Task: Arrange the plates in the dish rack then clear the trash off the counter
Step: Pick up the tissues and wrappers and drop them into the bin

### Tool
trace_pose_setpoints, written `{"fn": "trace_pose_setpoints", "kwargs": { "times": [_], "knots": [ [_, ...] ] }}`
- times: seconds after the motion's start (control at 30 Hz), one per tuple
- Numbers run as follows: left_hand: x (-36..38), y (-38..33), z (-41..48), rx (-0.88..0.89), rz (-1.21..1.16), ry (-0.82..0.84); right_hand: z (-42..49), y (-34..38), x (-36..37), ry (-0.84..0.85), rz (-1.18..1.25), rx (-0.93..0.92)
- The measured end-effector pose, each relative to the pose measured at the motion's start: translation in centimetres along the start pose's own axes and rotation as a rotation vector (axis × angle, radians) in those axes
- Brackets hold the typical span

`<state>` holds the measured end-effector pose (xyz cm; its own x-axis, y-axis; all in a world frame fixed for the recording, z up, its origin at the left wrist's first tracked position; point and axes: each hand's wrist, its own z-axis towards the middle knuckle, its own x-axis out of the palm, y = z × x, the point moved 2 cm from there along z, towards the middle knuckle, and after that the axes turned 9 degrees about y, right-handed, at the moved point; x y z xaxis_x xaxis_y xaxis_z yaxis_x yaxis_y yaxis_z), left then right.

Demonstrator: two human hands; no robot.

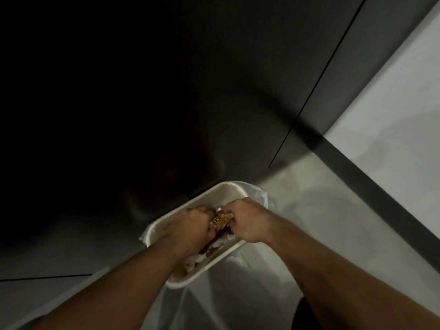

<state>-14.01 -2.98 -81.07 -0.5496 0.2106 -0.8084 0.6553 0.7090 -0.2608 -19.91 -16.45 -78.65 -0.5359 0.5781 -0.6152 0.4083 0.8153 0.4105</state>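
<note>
A white rectangular trash bin [225, 189] with a clear plastic liner stands on the floor below me. Both my hands are down over its opening. My left hand [190, 226] and my right hand [246, 220] each have curled fingers gripping a crumpled orange and yellow wrapper [220, 221] between them, just above the rubbish. White crumpled paper [197, 258] and other scraps lie inside the bin under my left wrist. No plates, dish rack or counter are in view.
Dark cabinet fronts [166, 91] fill the upper left, very dim. A dark baseboard [371, 186] runs diagonally along a pale wall [392, 103] at right. Grey floor [309, 222] surrounds the bin.
</note>
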Motion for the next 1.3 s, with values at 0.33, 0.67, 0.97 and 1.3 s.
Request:
{"fn": "trace_pose_setpoints", "kwargs": {
  "times": [0.33,0.67,0.97,1.3],
  "knots": [
    [8.3,0.4,6.4,-0.155,0.158,0.245,-4.4,-0.6,-1.7,-0.086,0.004,-0.011],
    [5.4,1.0,2.7,0.119,0.123,0.325,-4.7,1.4,-2.7,-0.119,-0.018,-0.054],
    [-8.2,-0.3,-7.8,0.111,-0.147,-0.178,-11.0,6.3,-7.8,-0.150,-0.028,-0.005],
    [-31.6,-8.2,-26.0,0.264,-0.124,-0.315,-29.2,16.2,-22.2,-0.260,-0.046,-0.110]
  ]
}}
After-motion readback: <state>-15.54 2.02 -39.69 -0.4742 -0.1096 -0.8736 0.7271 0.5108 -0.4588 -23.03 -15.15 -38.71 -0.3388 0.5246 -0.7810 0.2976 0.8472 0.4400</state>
